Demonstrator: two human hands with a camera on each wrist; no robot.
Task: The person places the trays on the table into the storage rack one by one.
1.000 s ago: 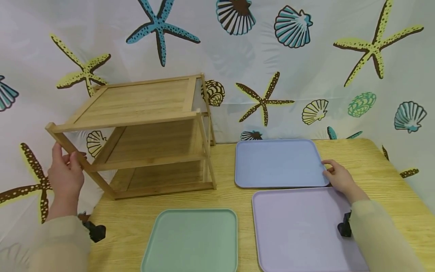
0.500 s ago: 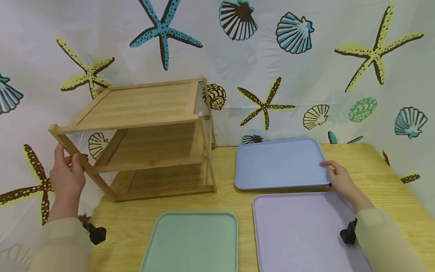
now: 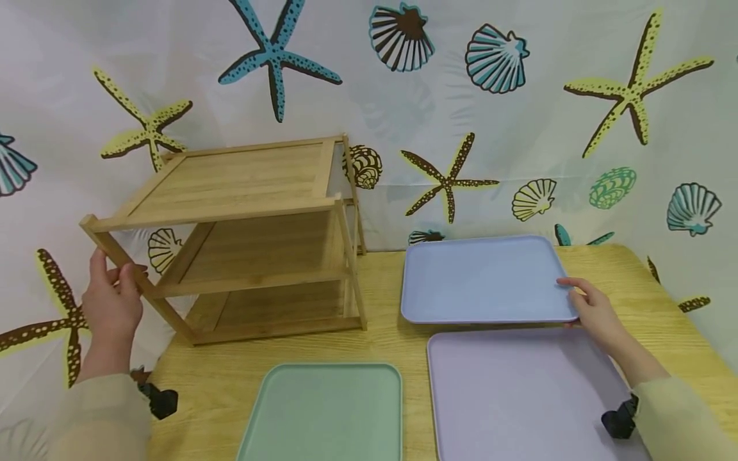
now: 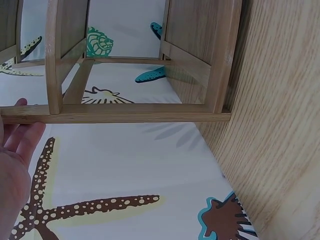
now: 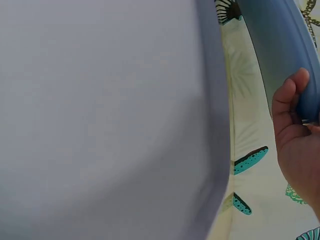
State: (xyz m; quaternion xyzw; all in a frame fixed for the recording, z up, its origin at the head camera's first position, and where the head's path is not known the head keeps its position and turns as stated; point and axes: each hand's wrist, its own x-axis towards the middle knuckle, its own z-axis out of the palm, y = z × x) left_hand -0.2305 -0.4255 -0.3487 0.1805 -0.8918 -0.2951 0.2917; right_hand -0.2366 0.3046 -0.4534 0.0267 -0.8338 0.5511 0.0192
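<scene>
Tabletop: blue tray (image 3: 481,278) in right hand (image 3: 594,308)

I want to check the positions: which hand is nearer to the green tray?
Left, though only slightly. The left hand grips the wooden rack, left of and behind the green tray. The right hand holds the blue tray, farther right.

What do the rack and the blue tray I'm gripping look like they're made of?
The rack looks like light bamboo or wood: visible grain, jointed slats, smooth low-sheen finish. The blue tray looks like matte moulded plastic, possibly a fibre composite: uniform pastel colour, rounded raised rim, no gloss.
</scene>
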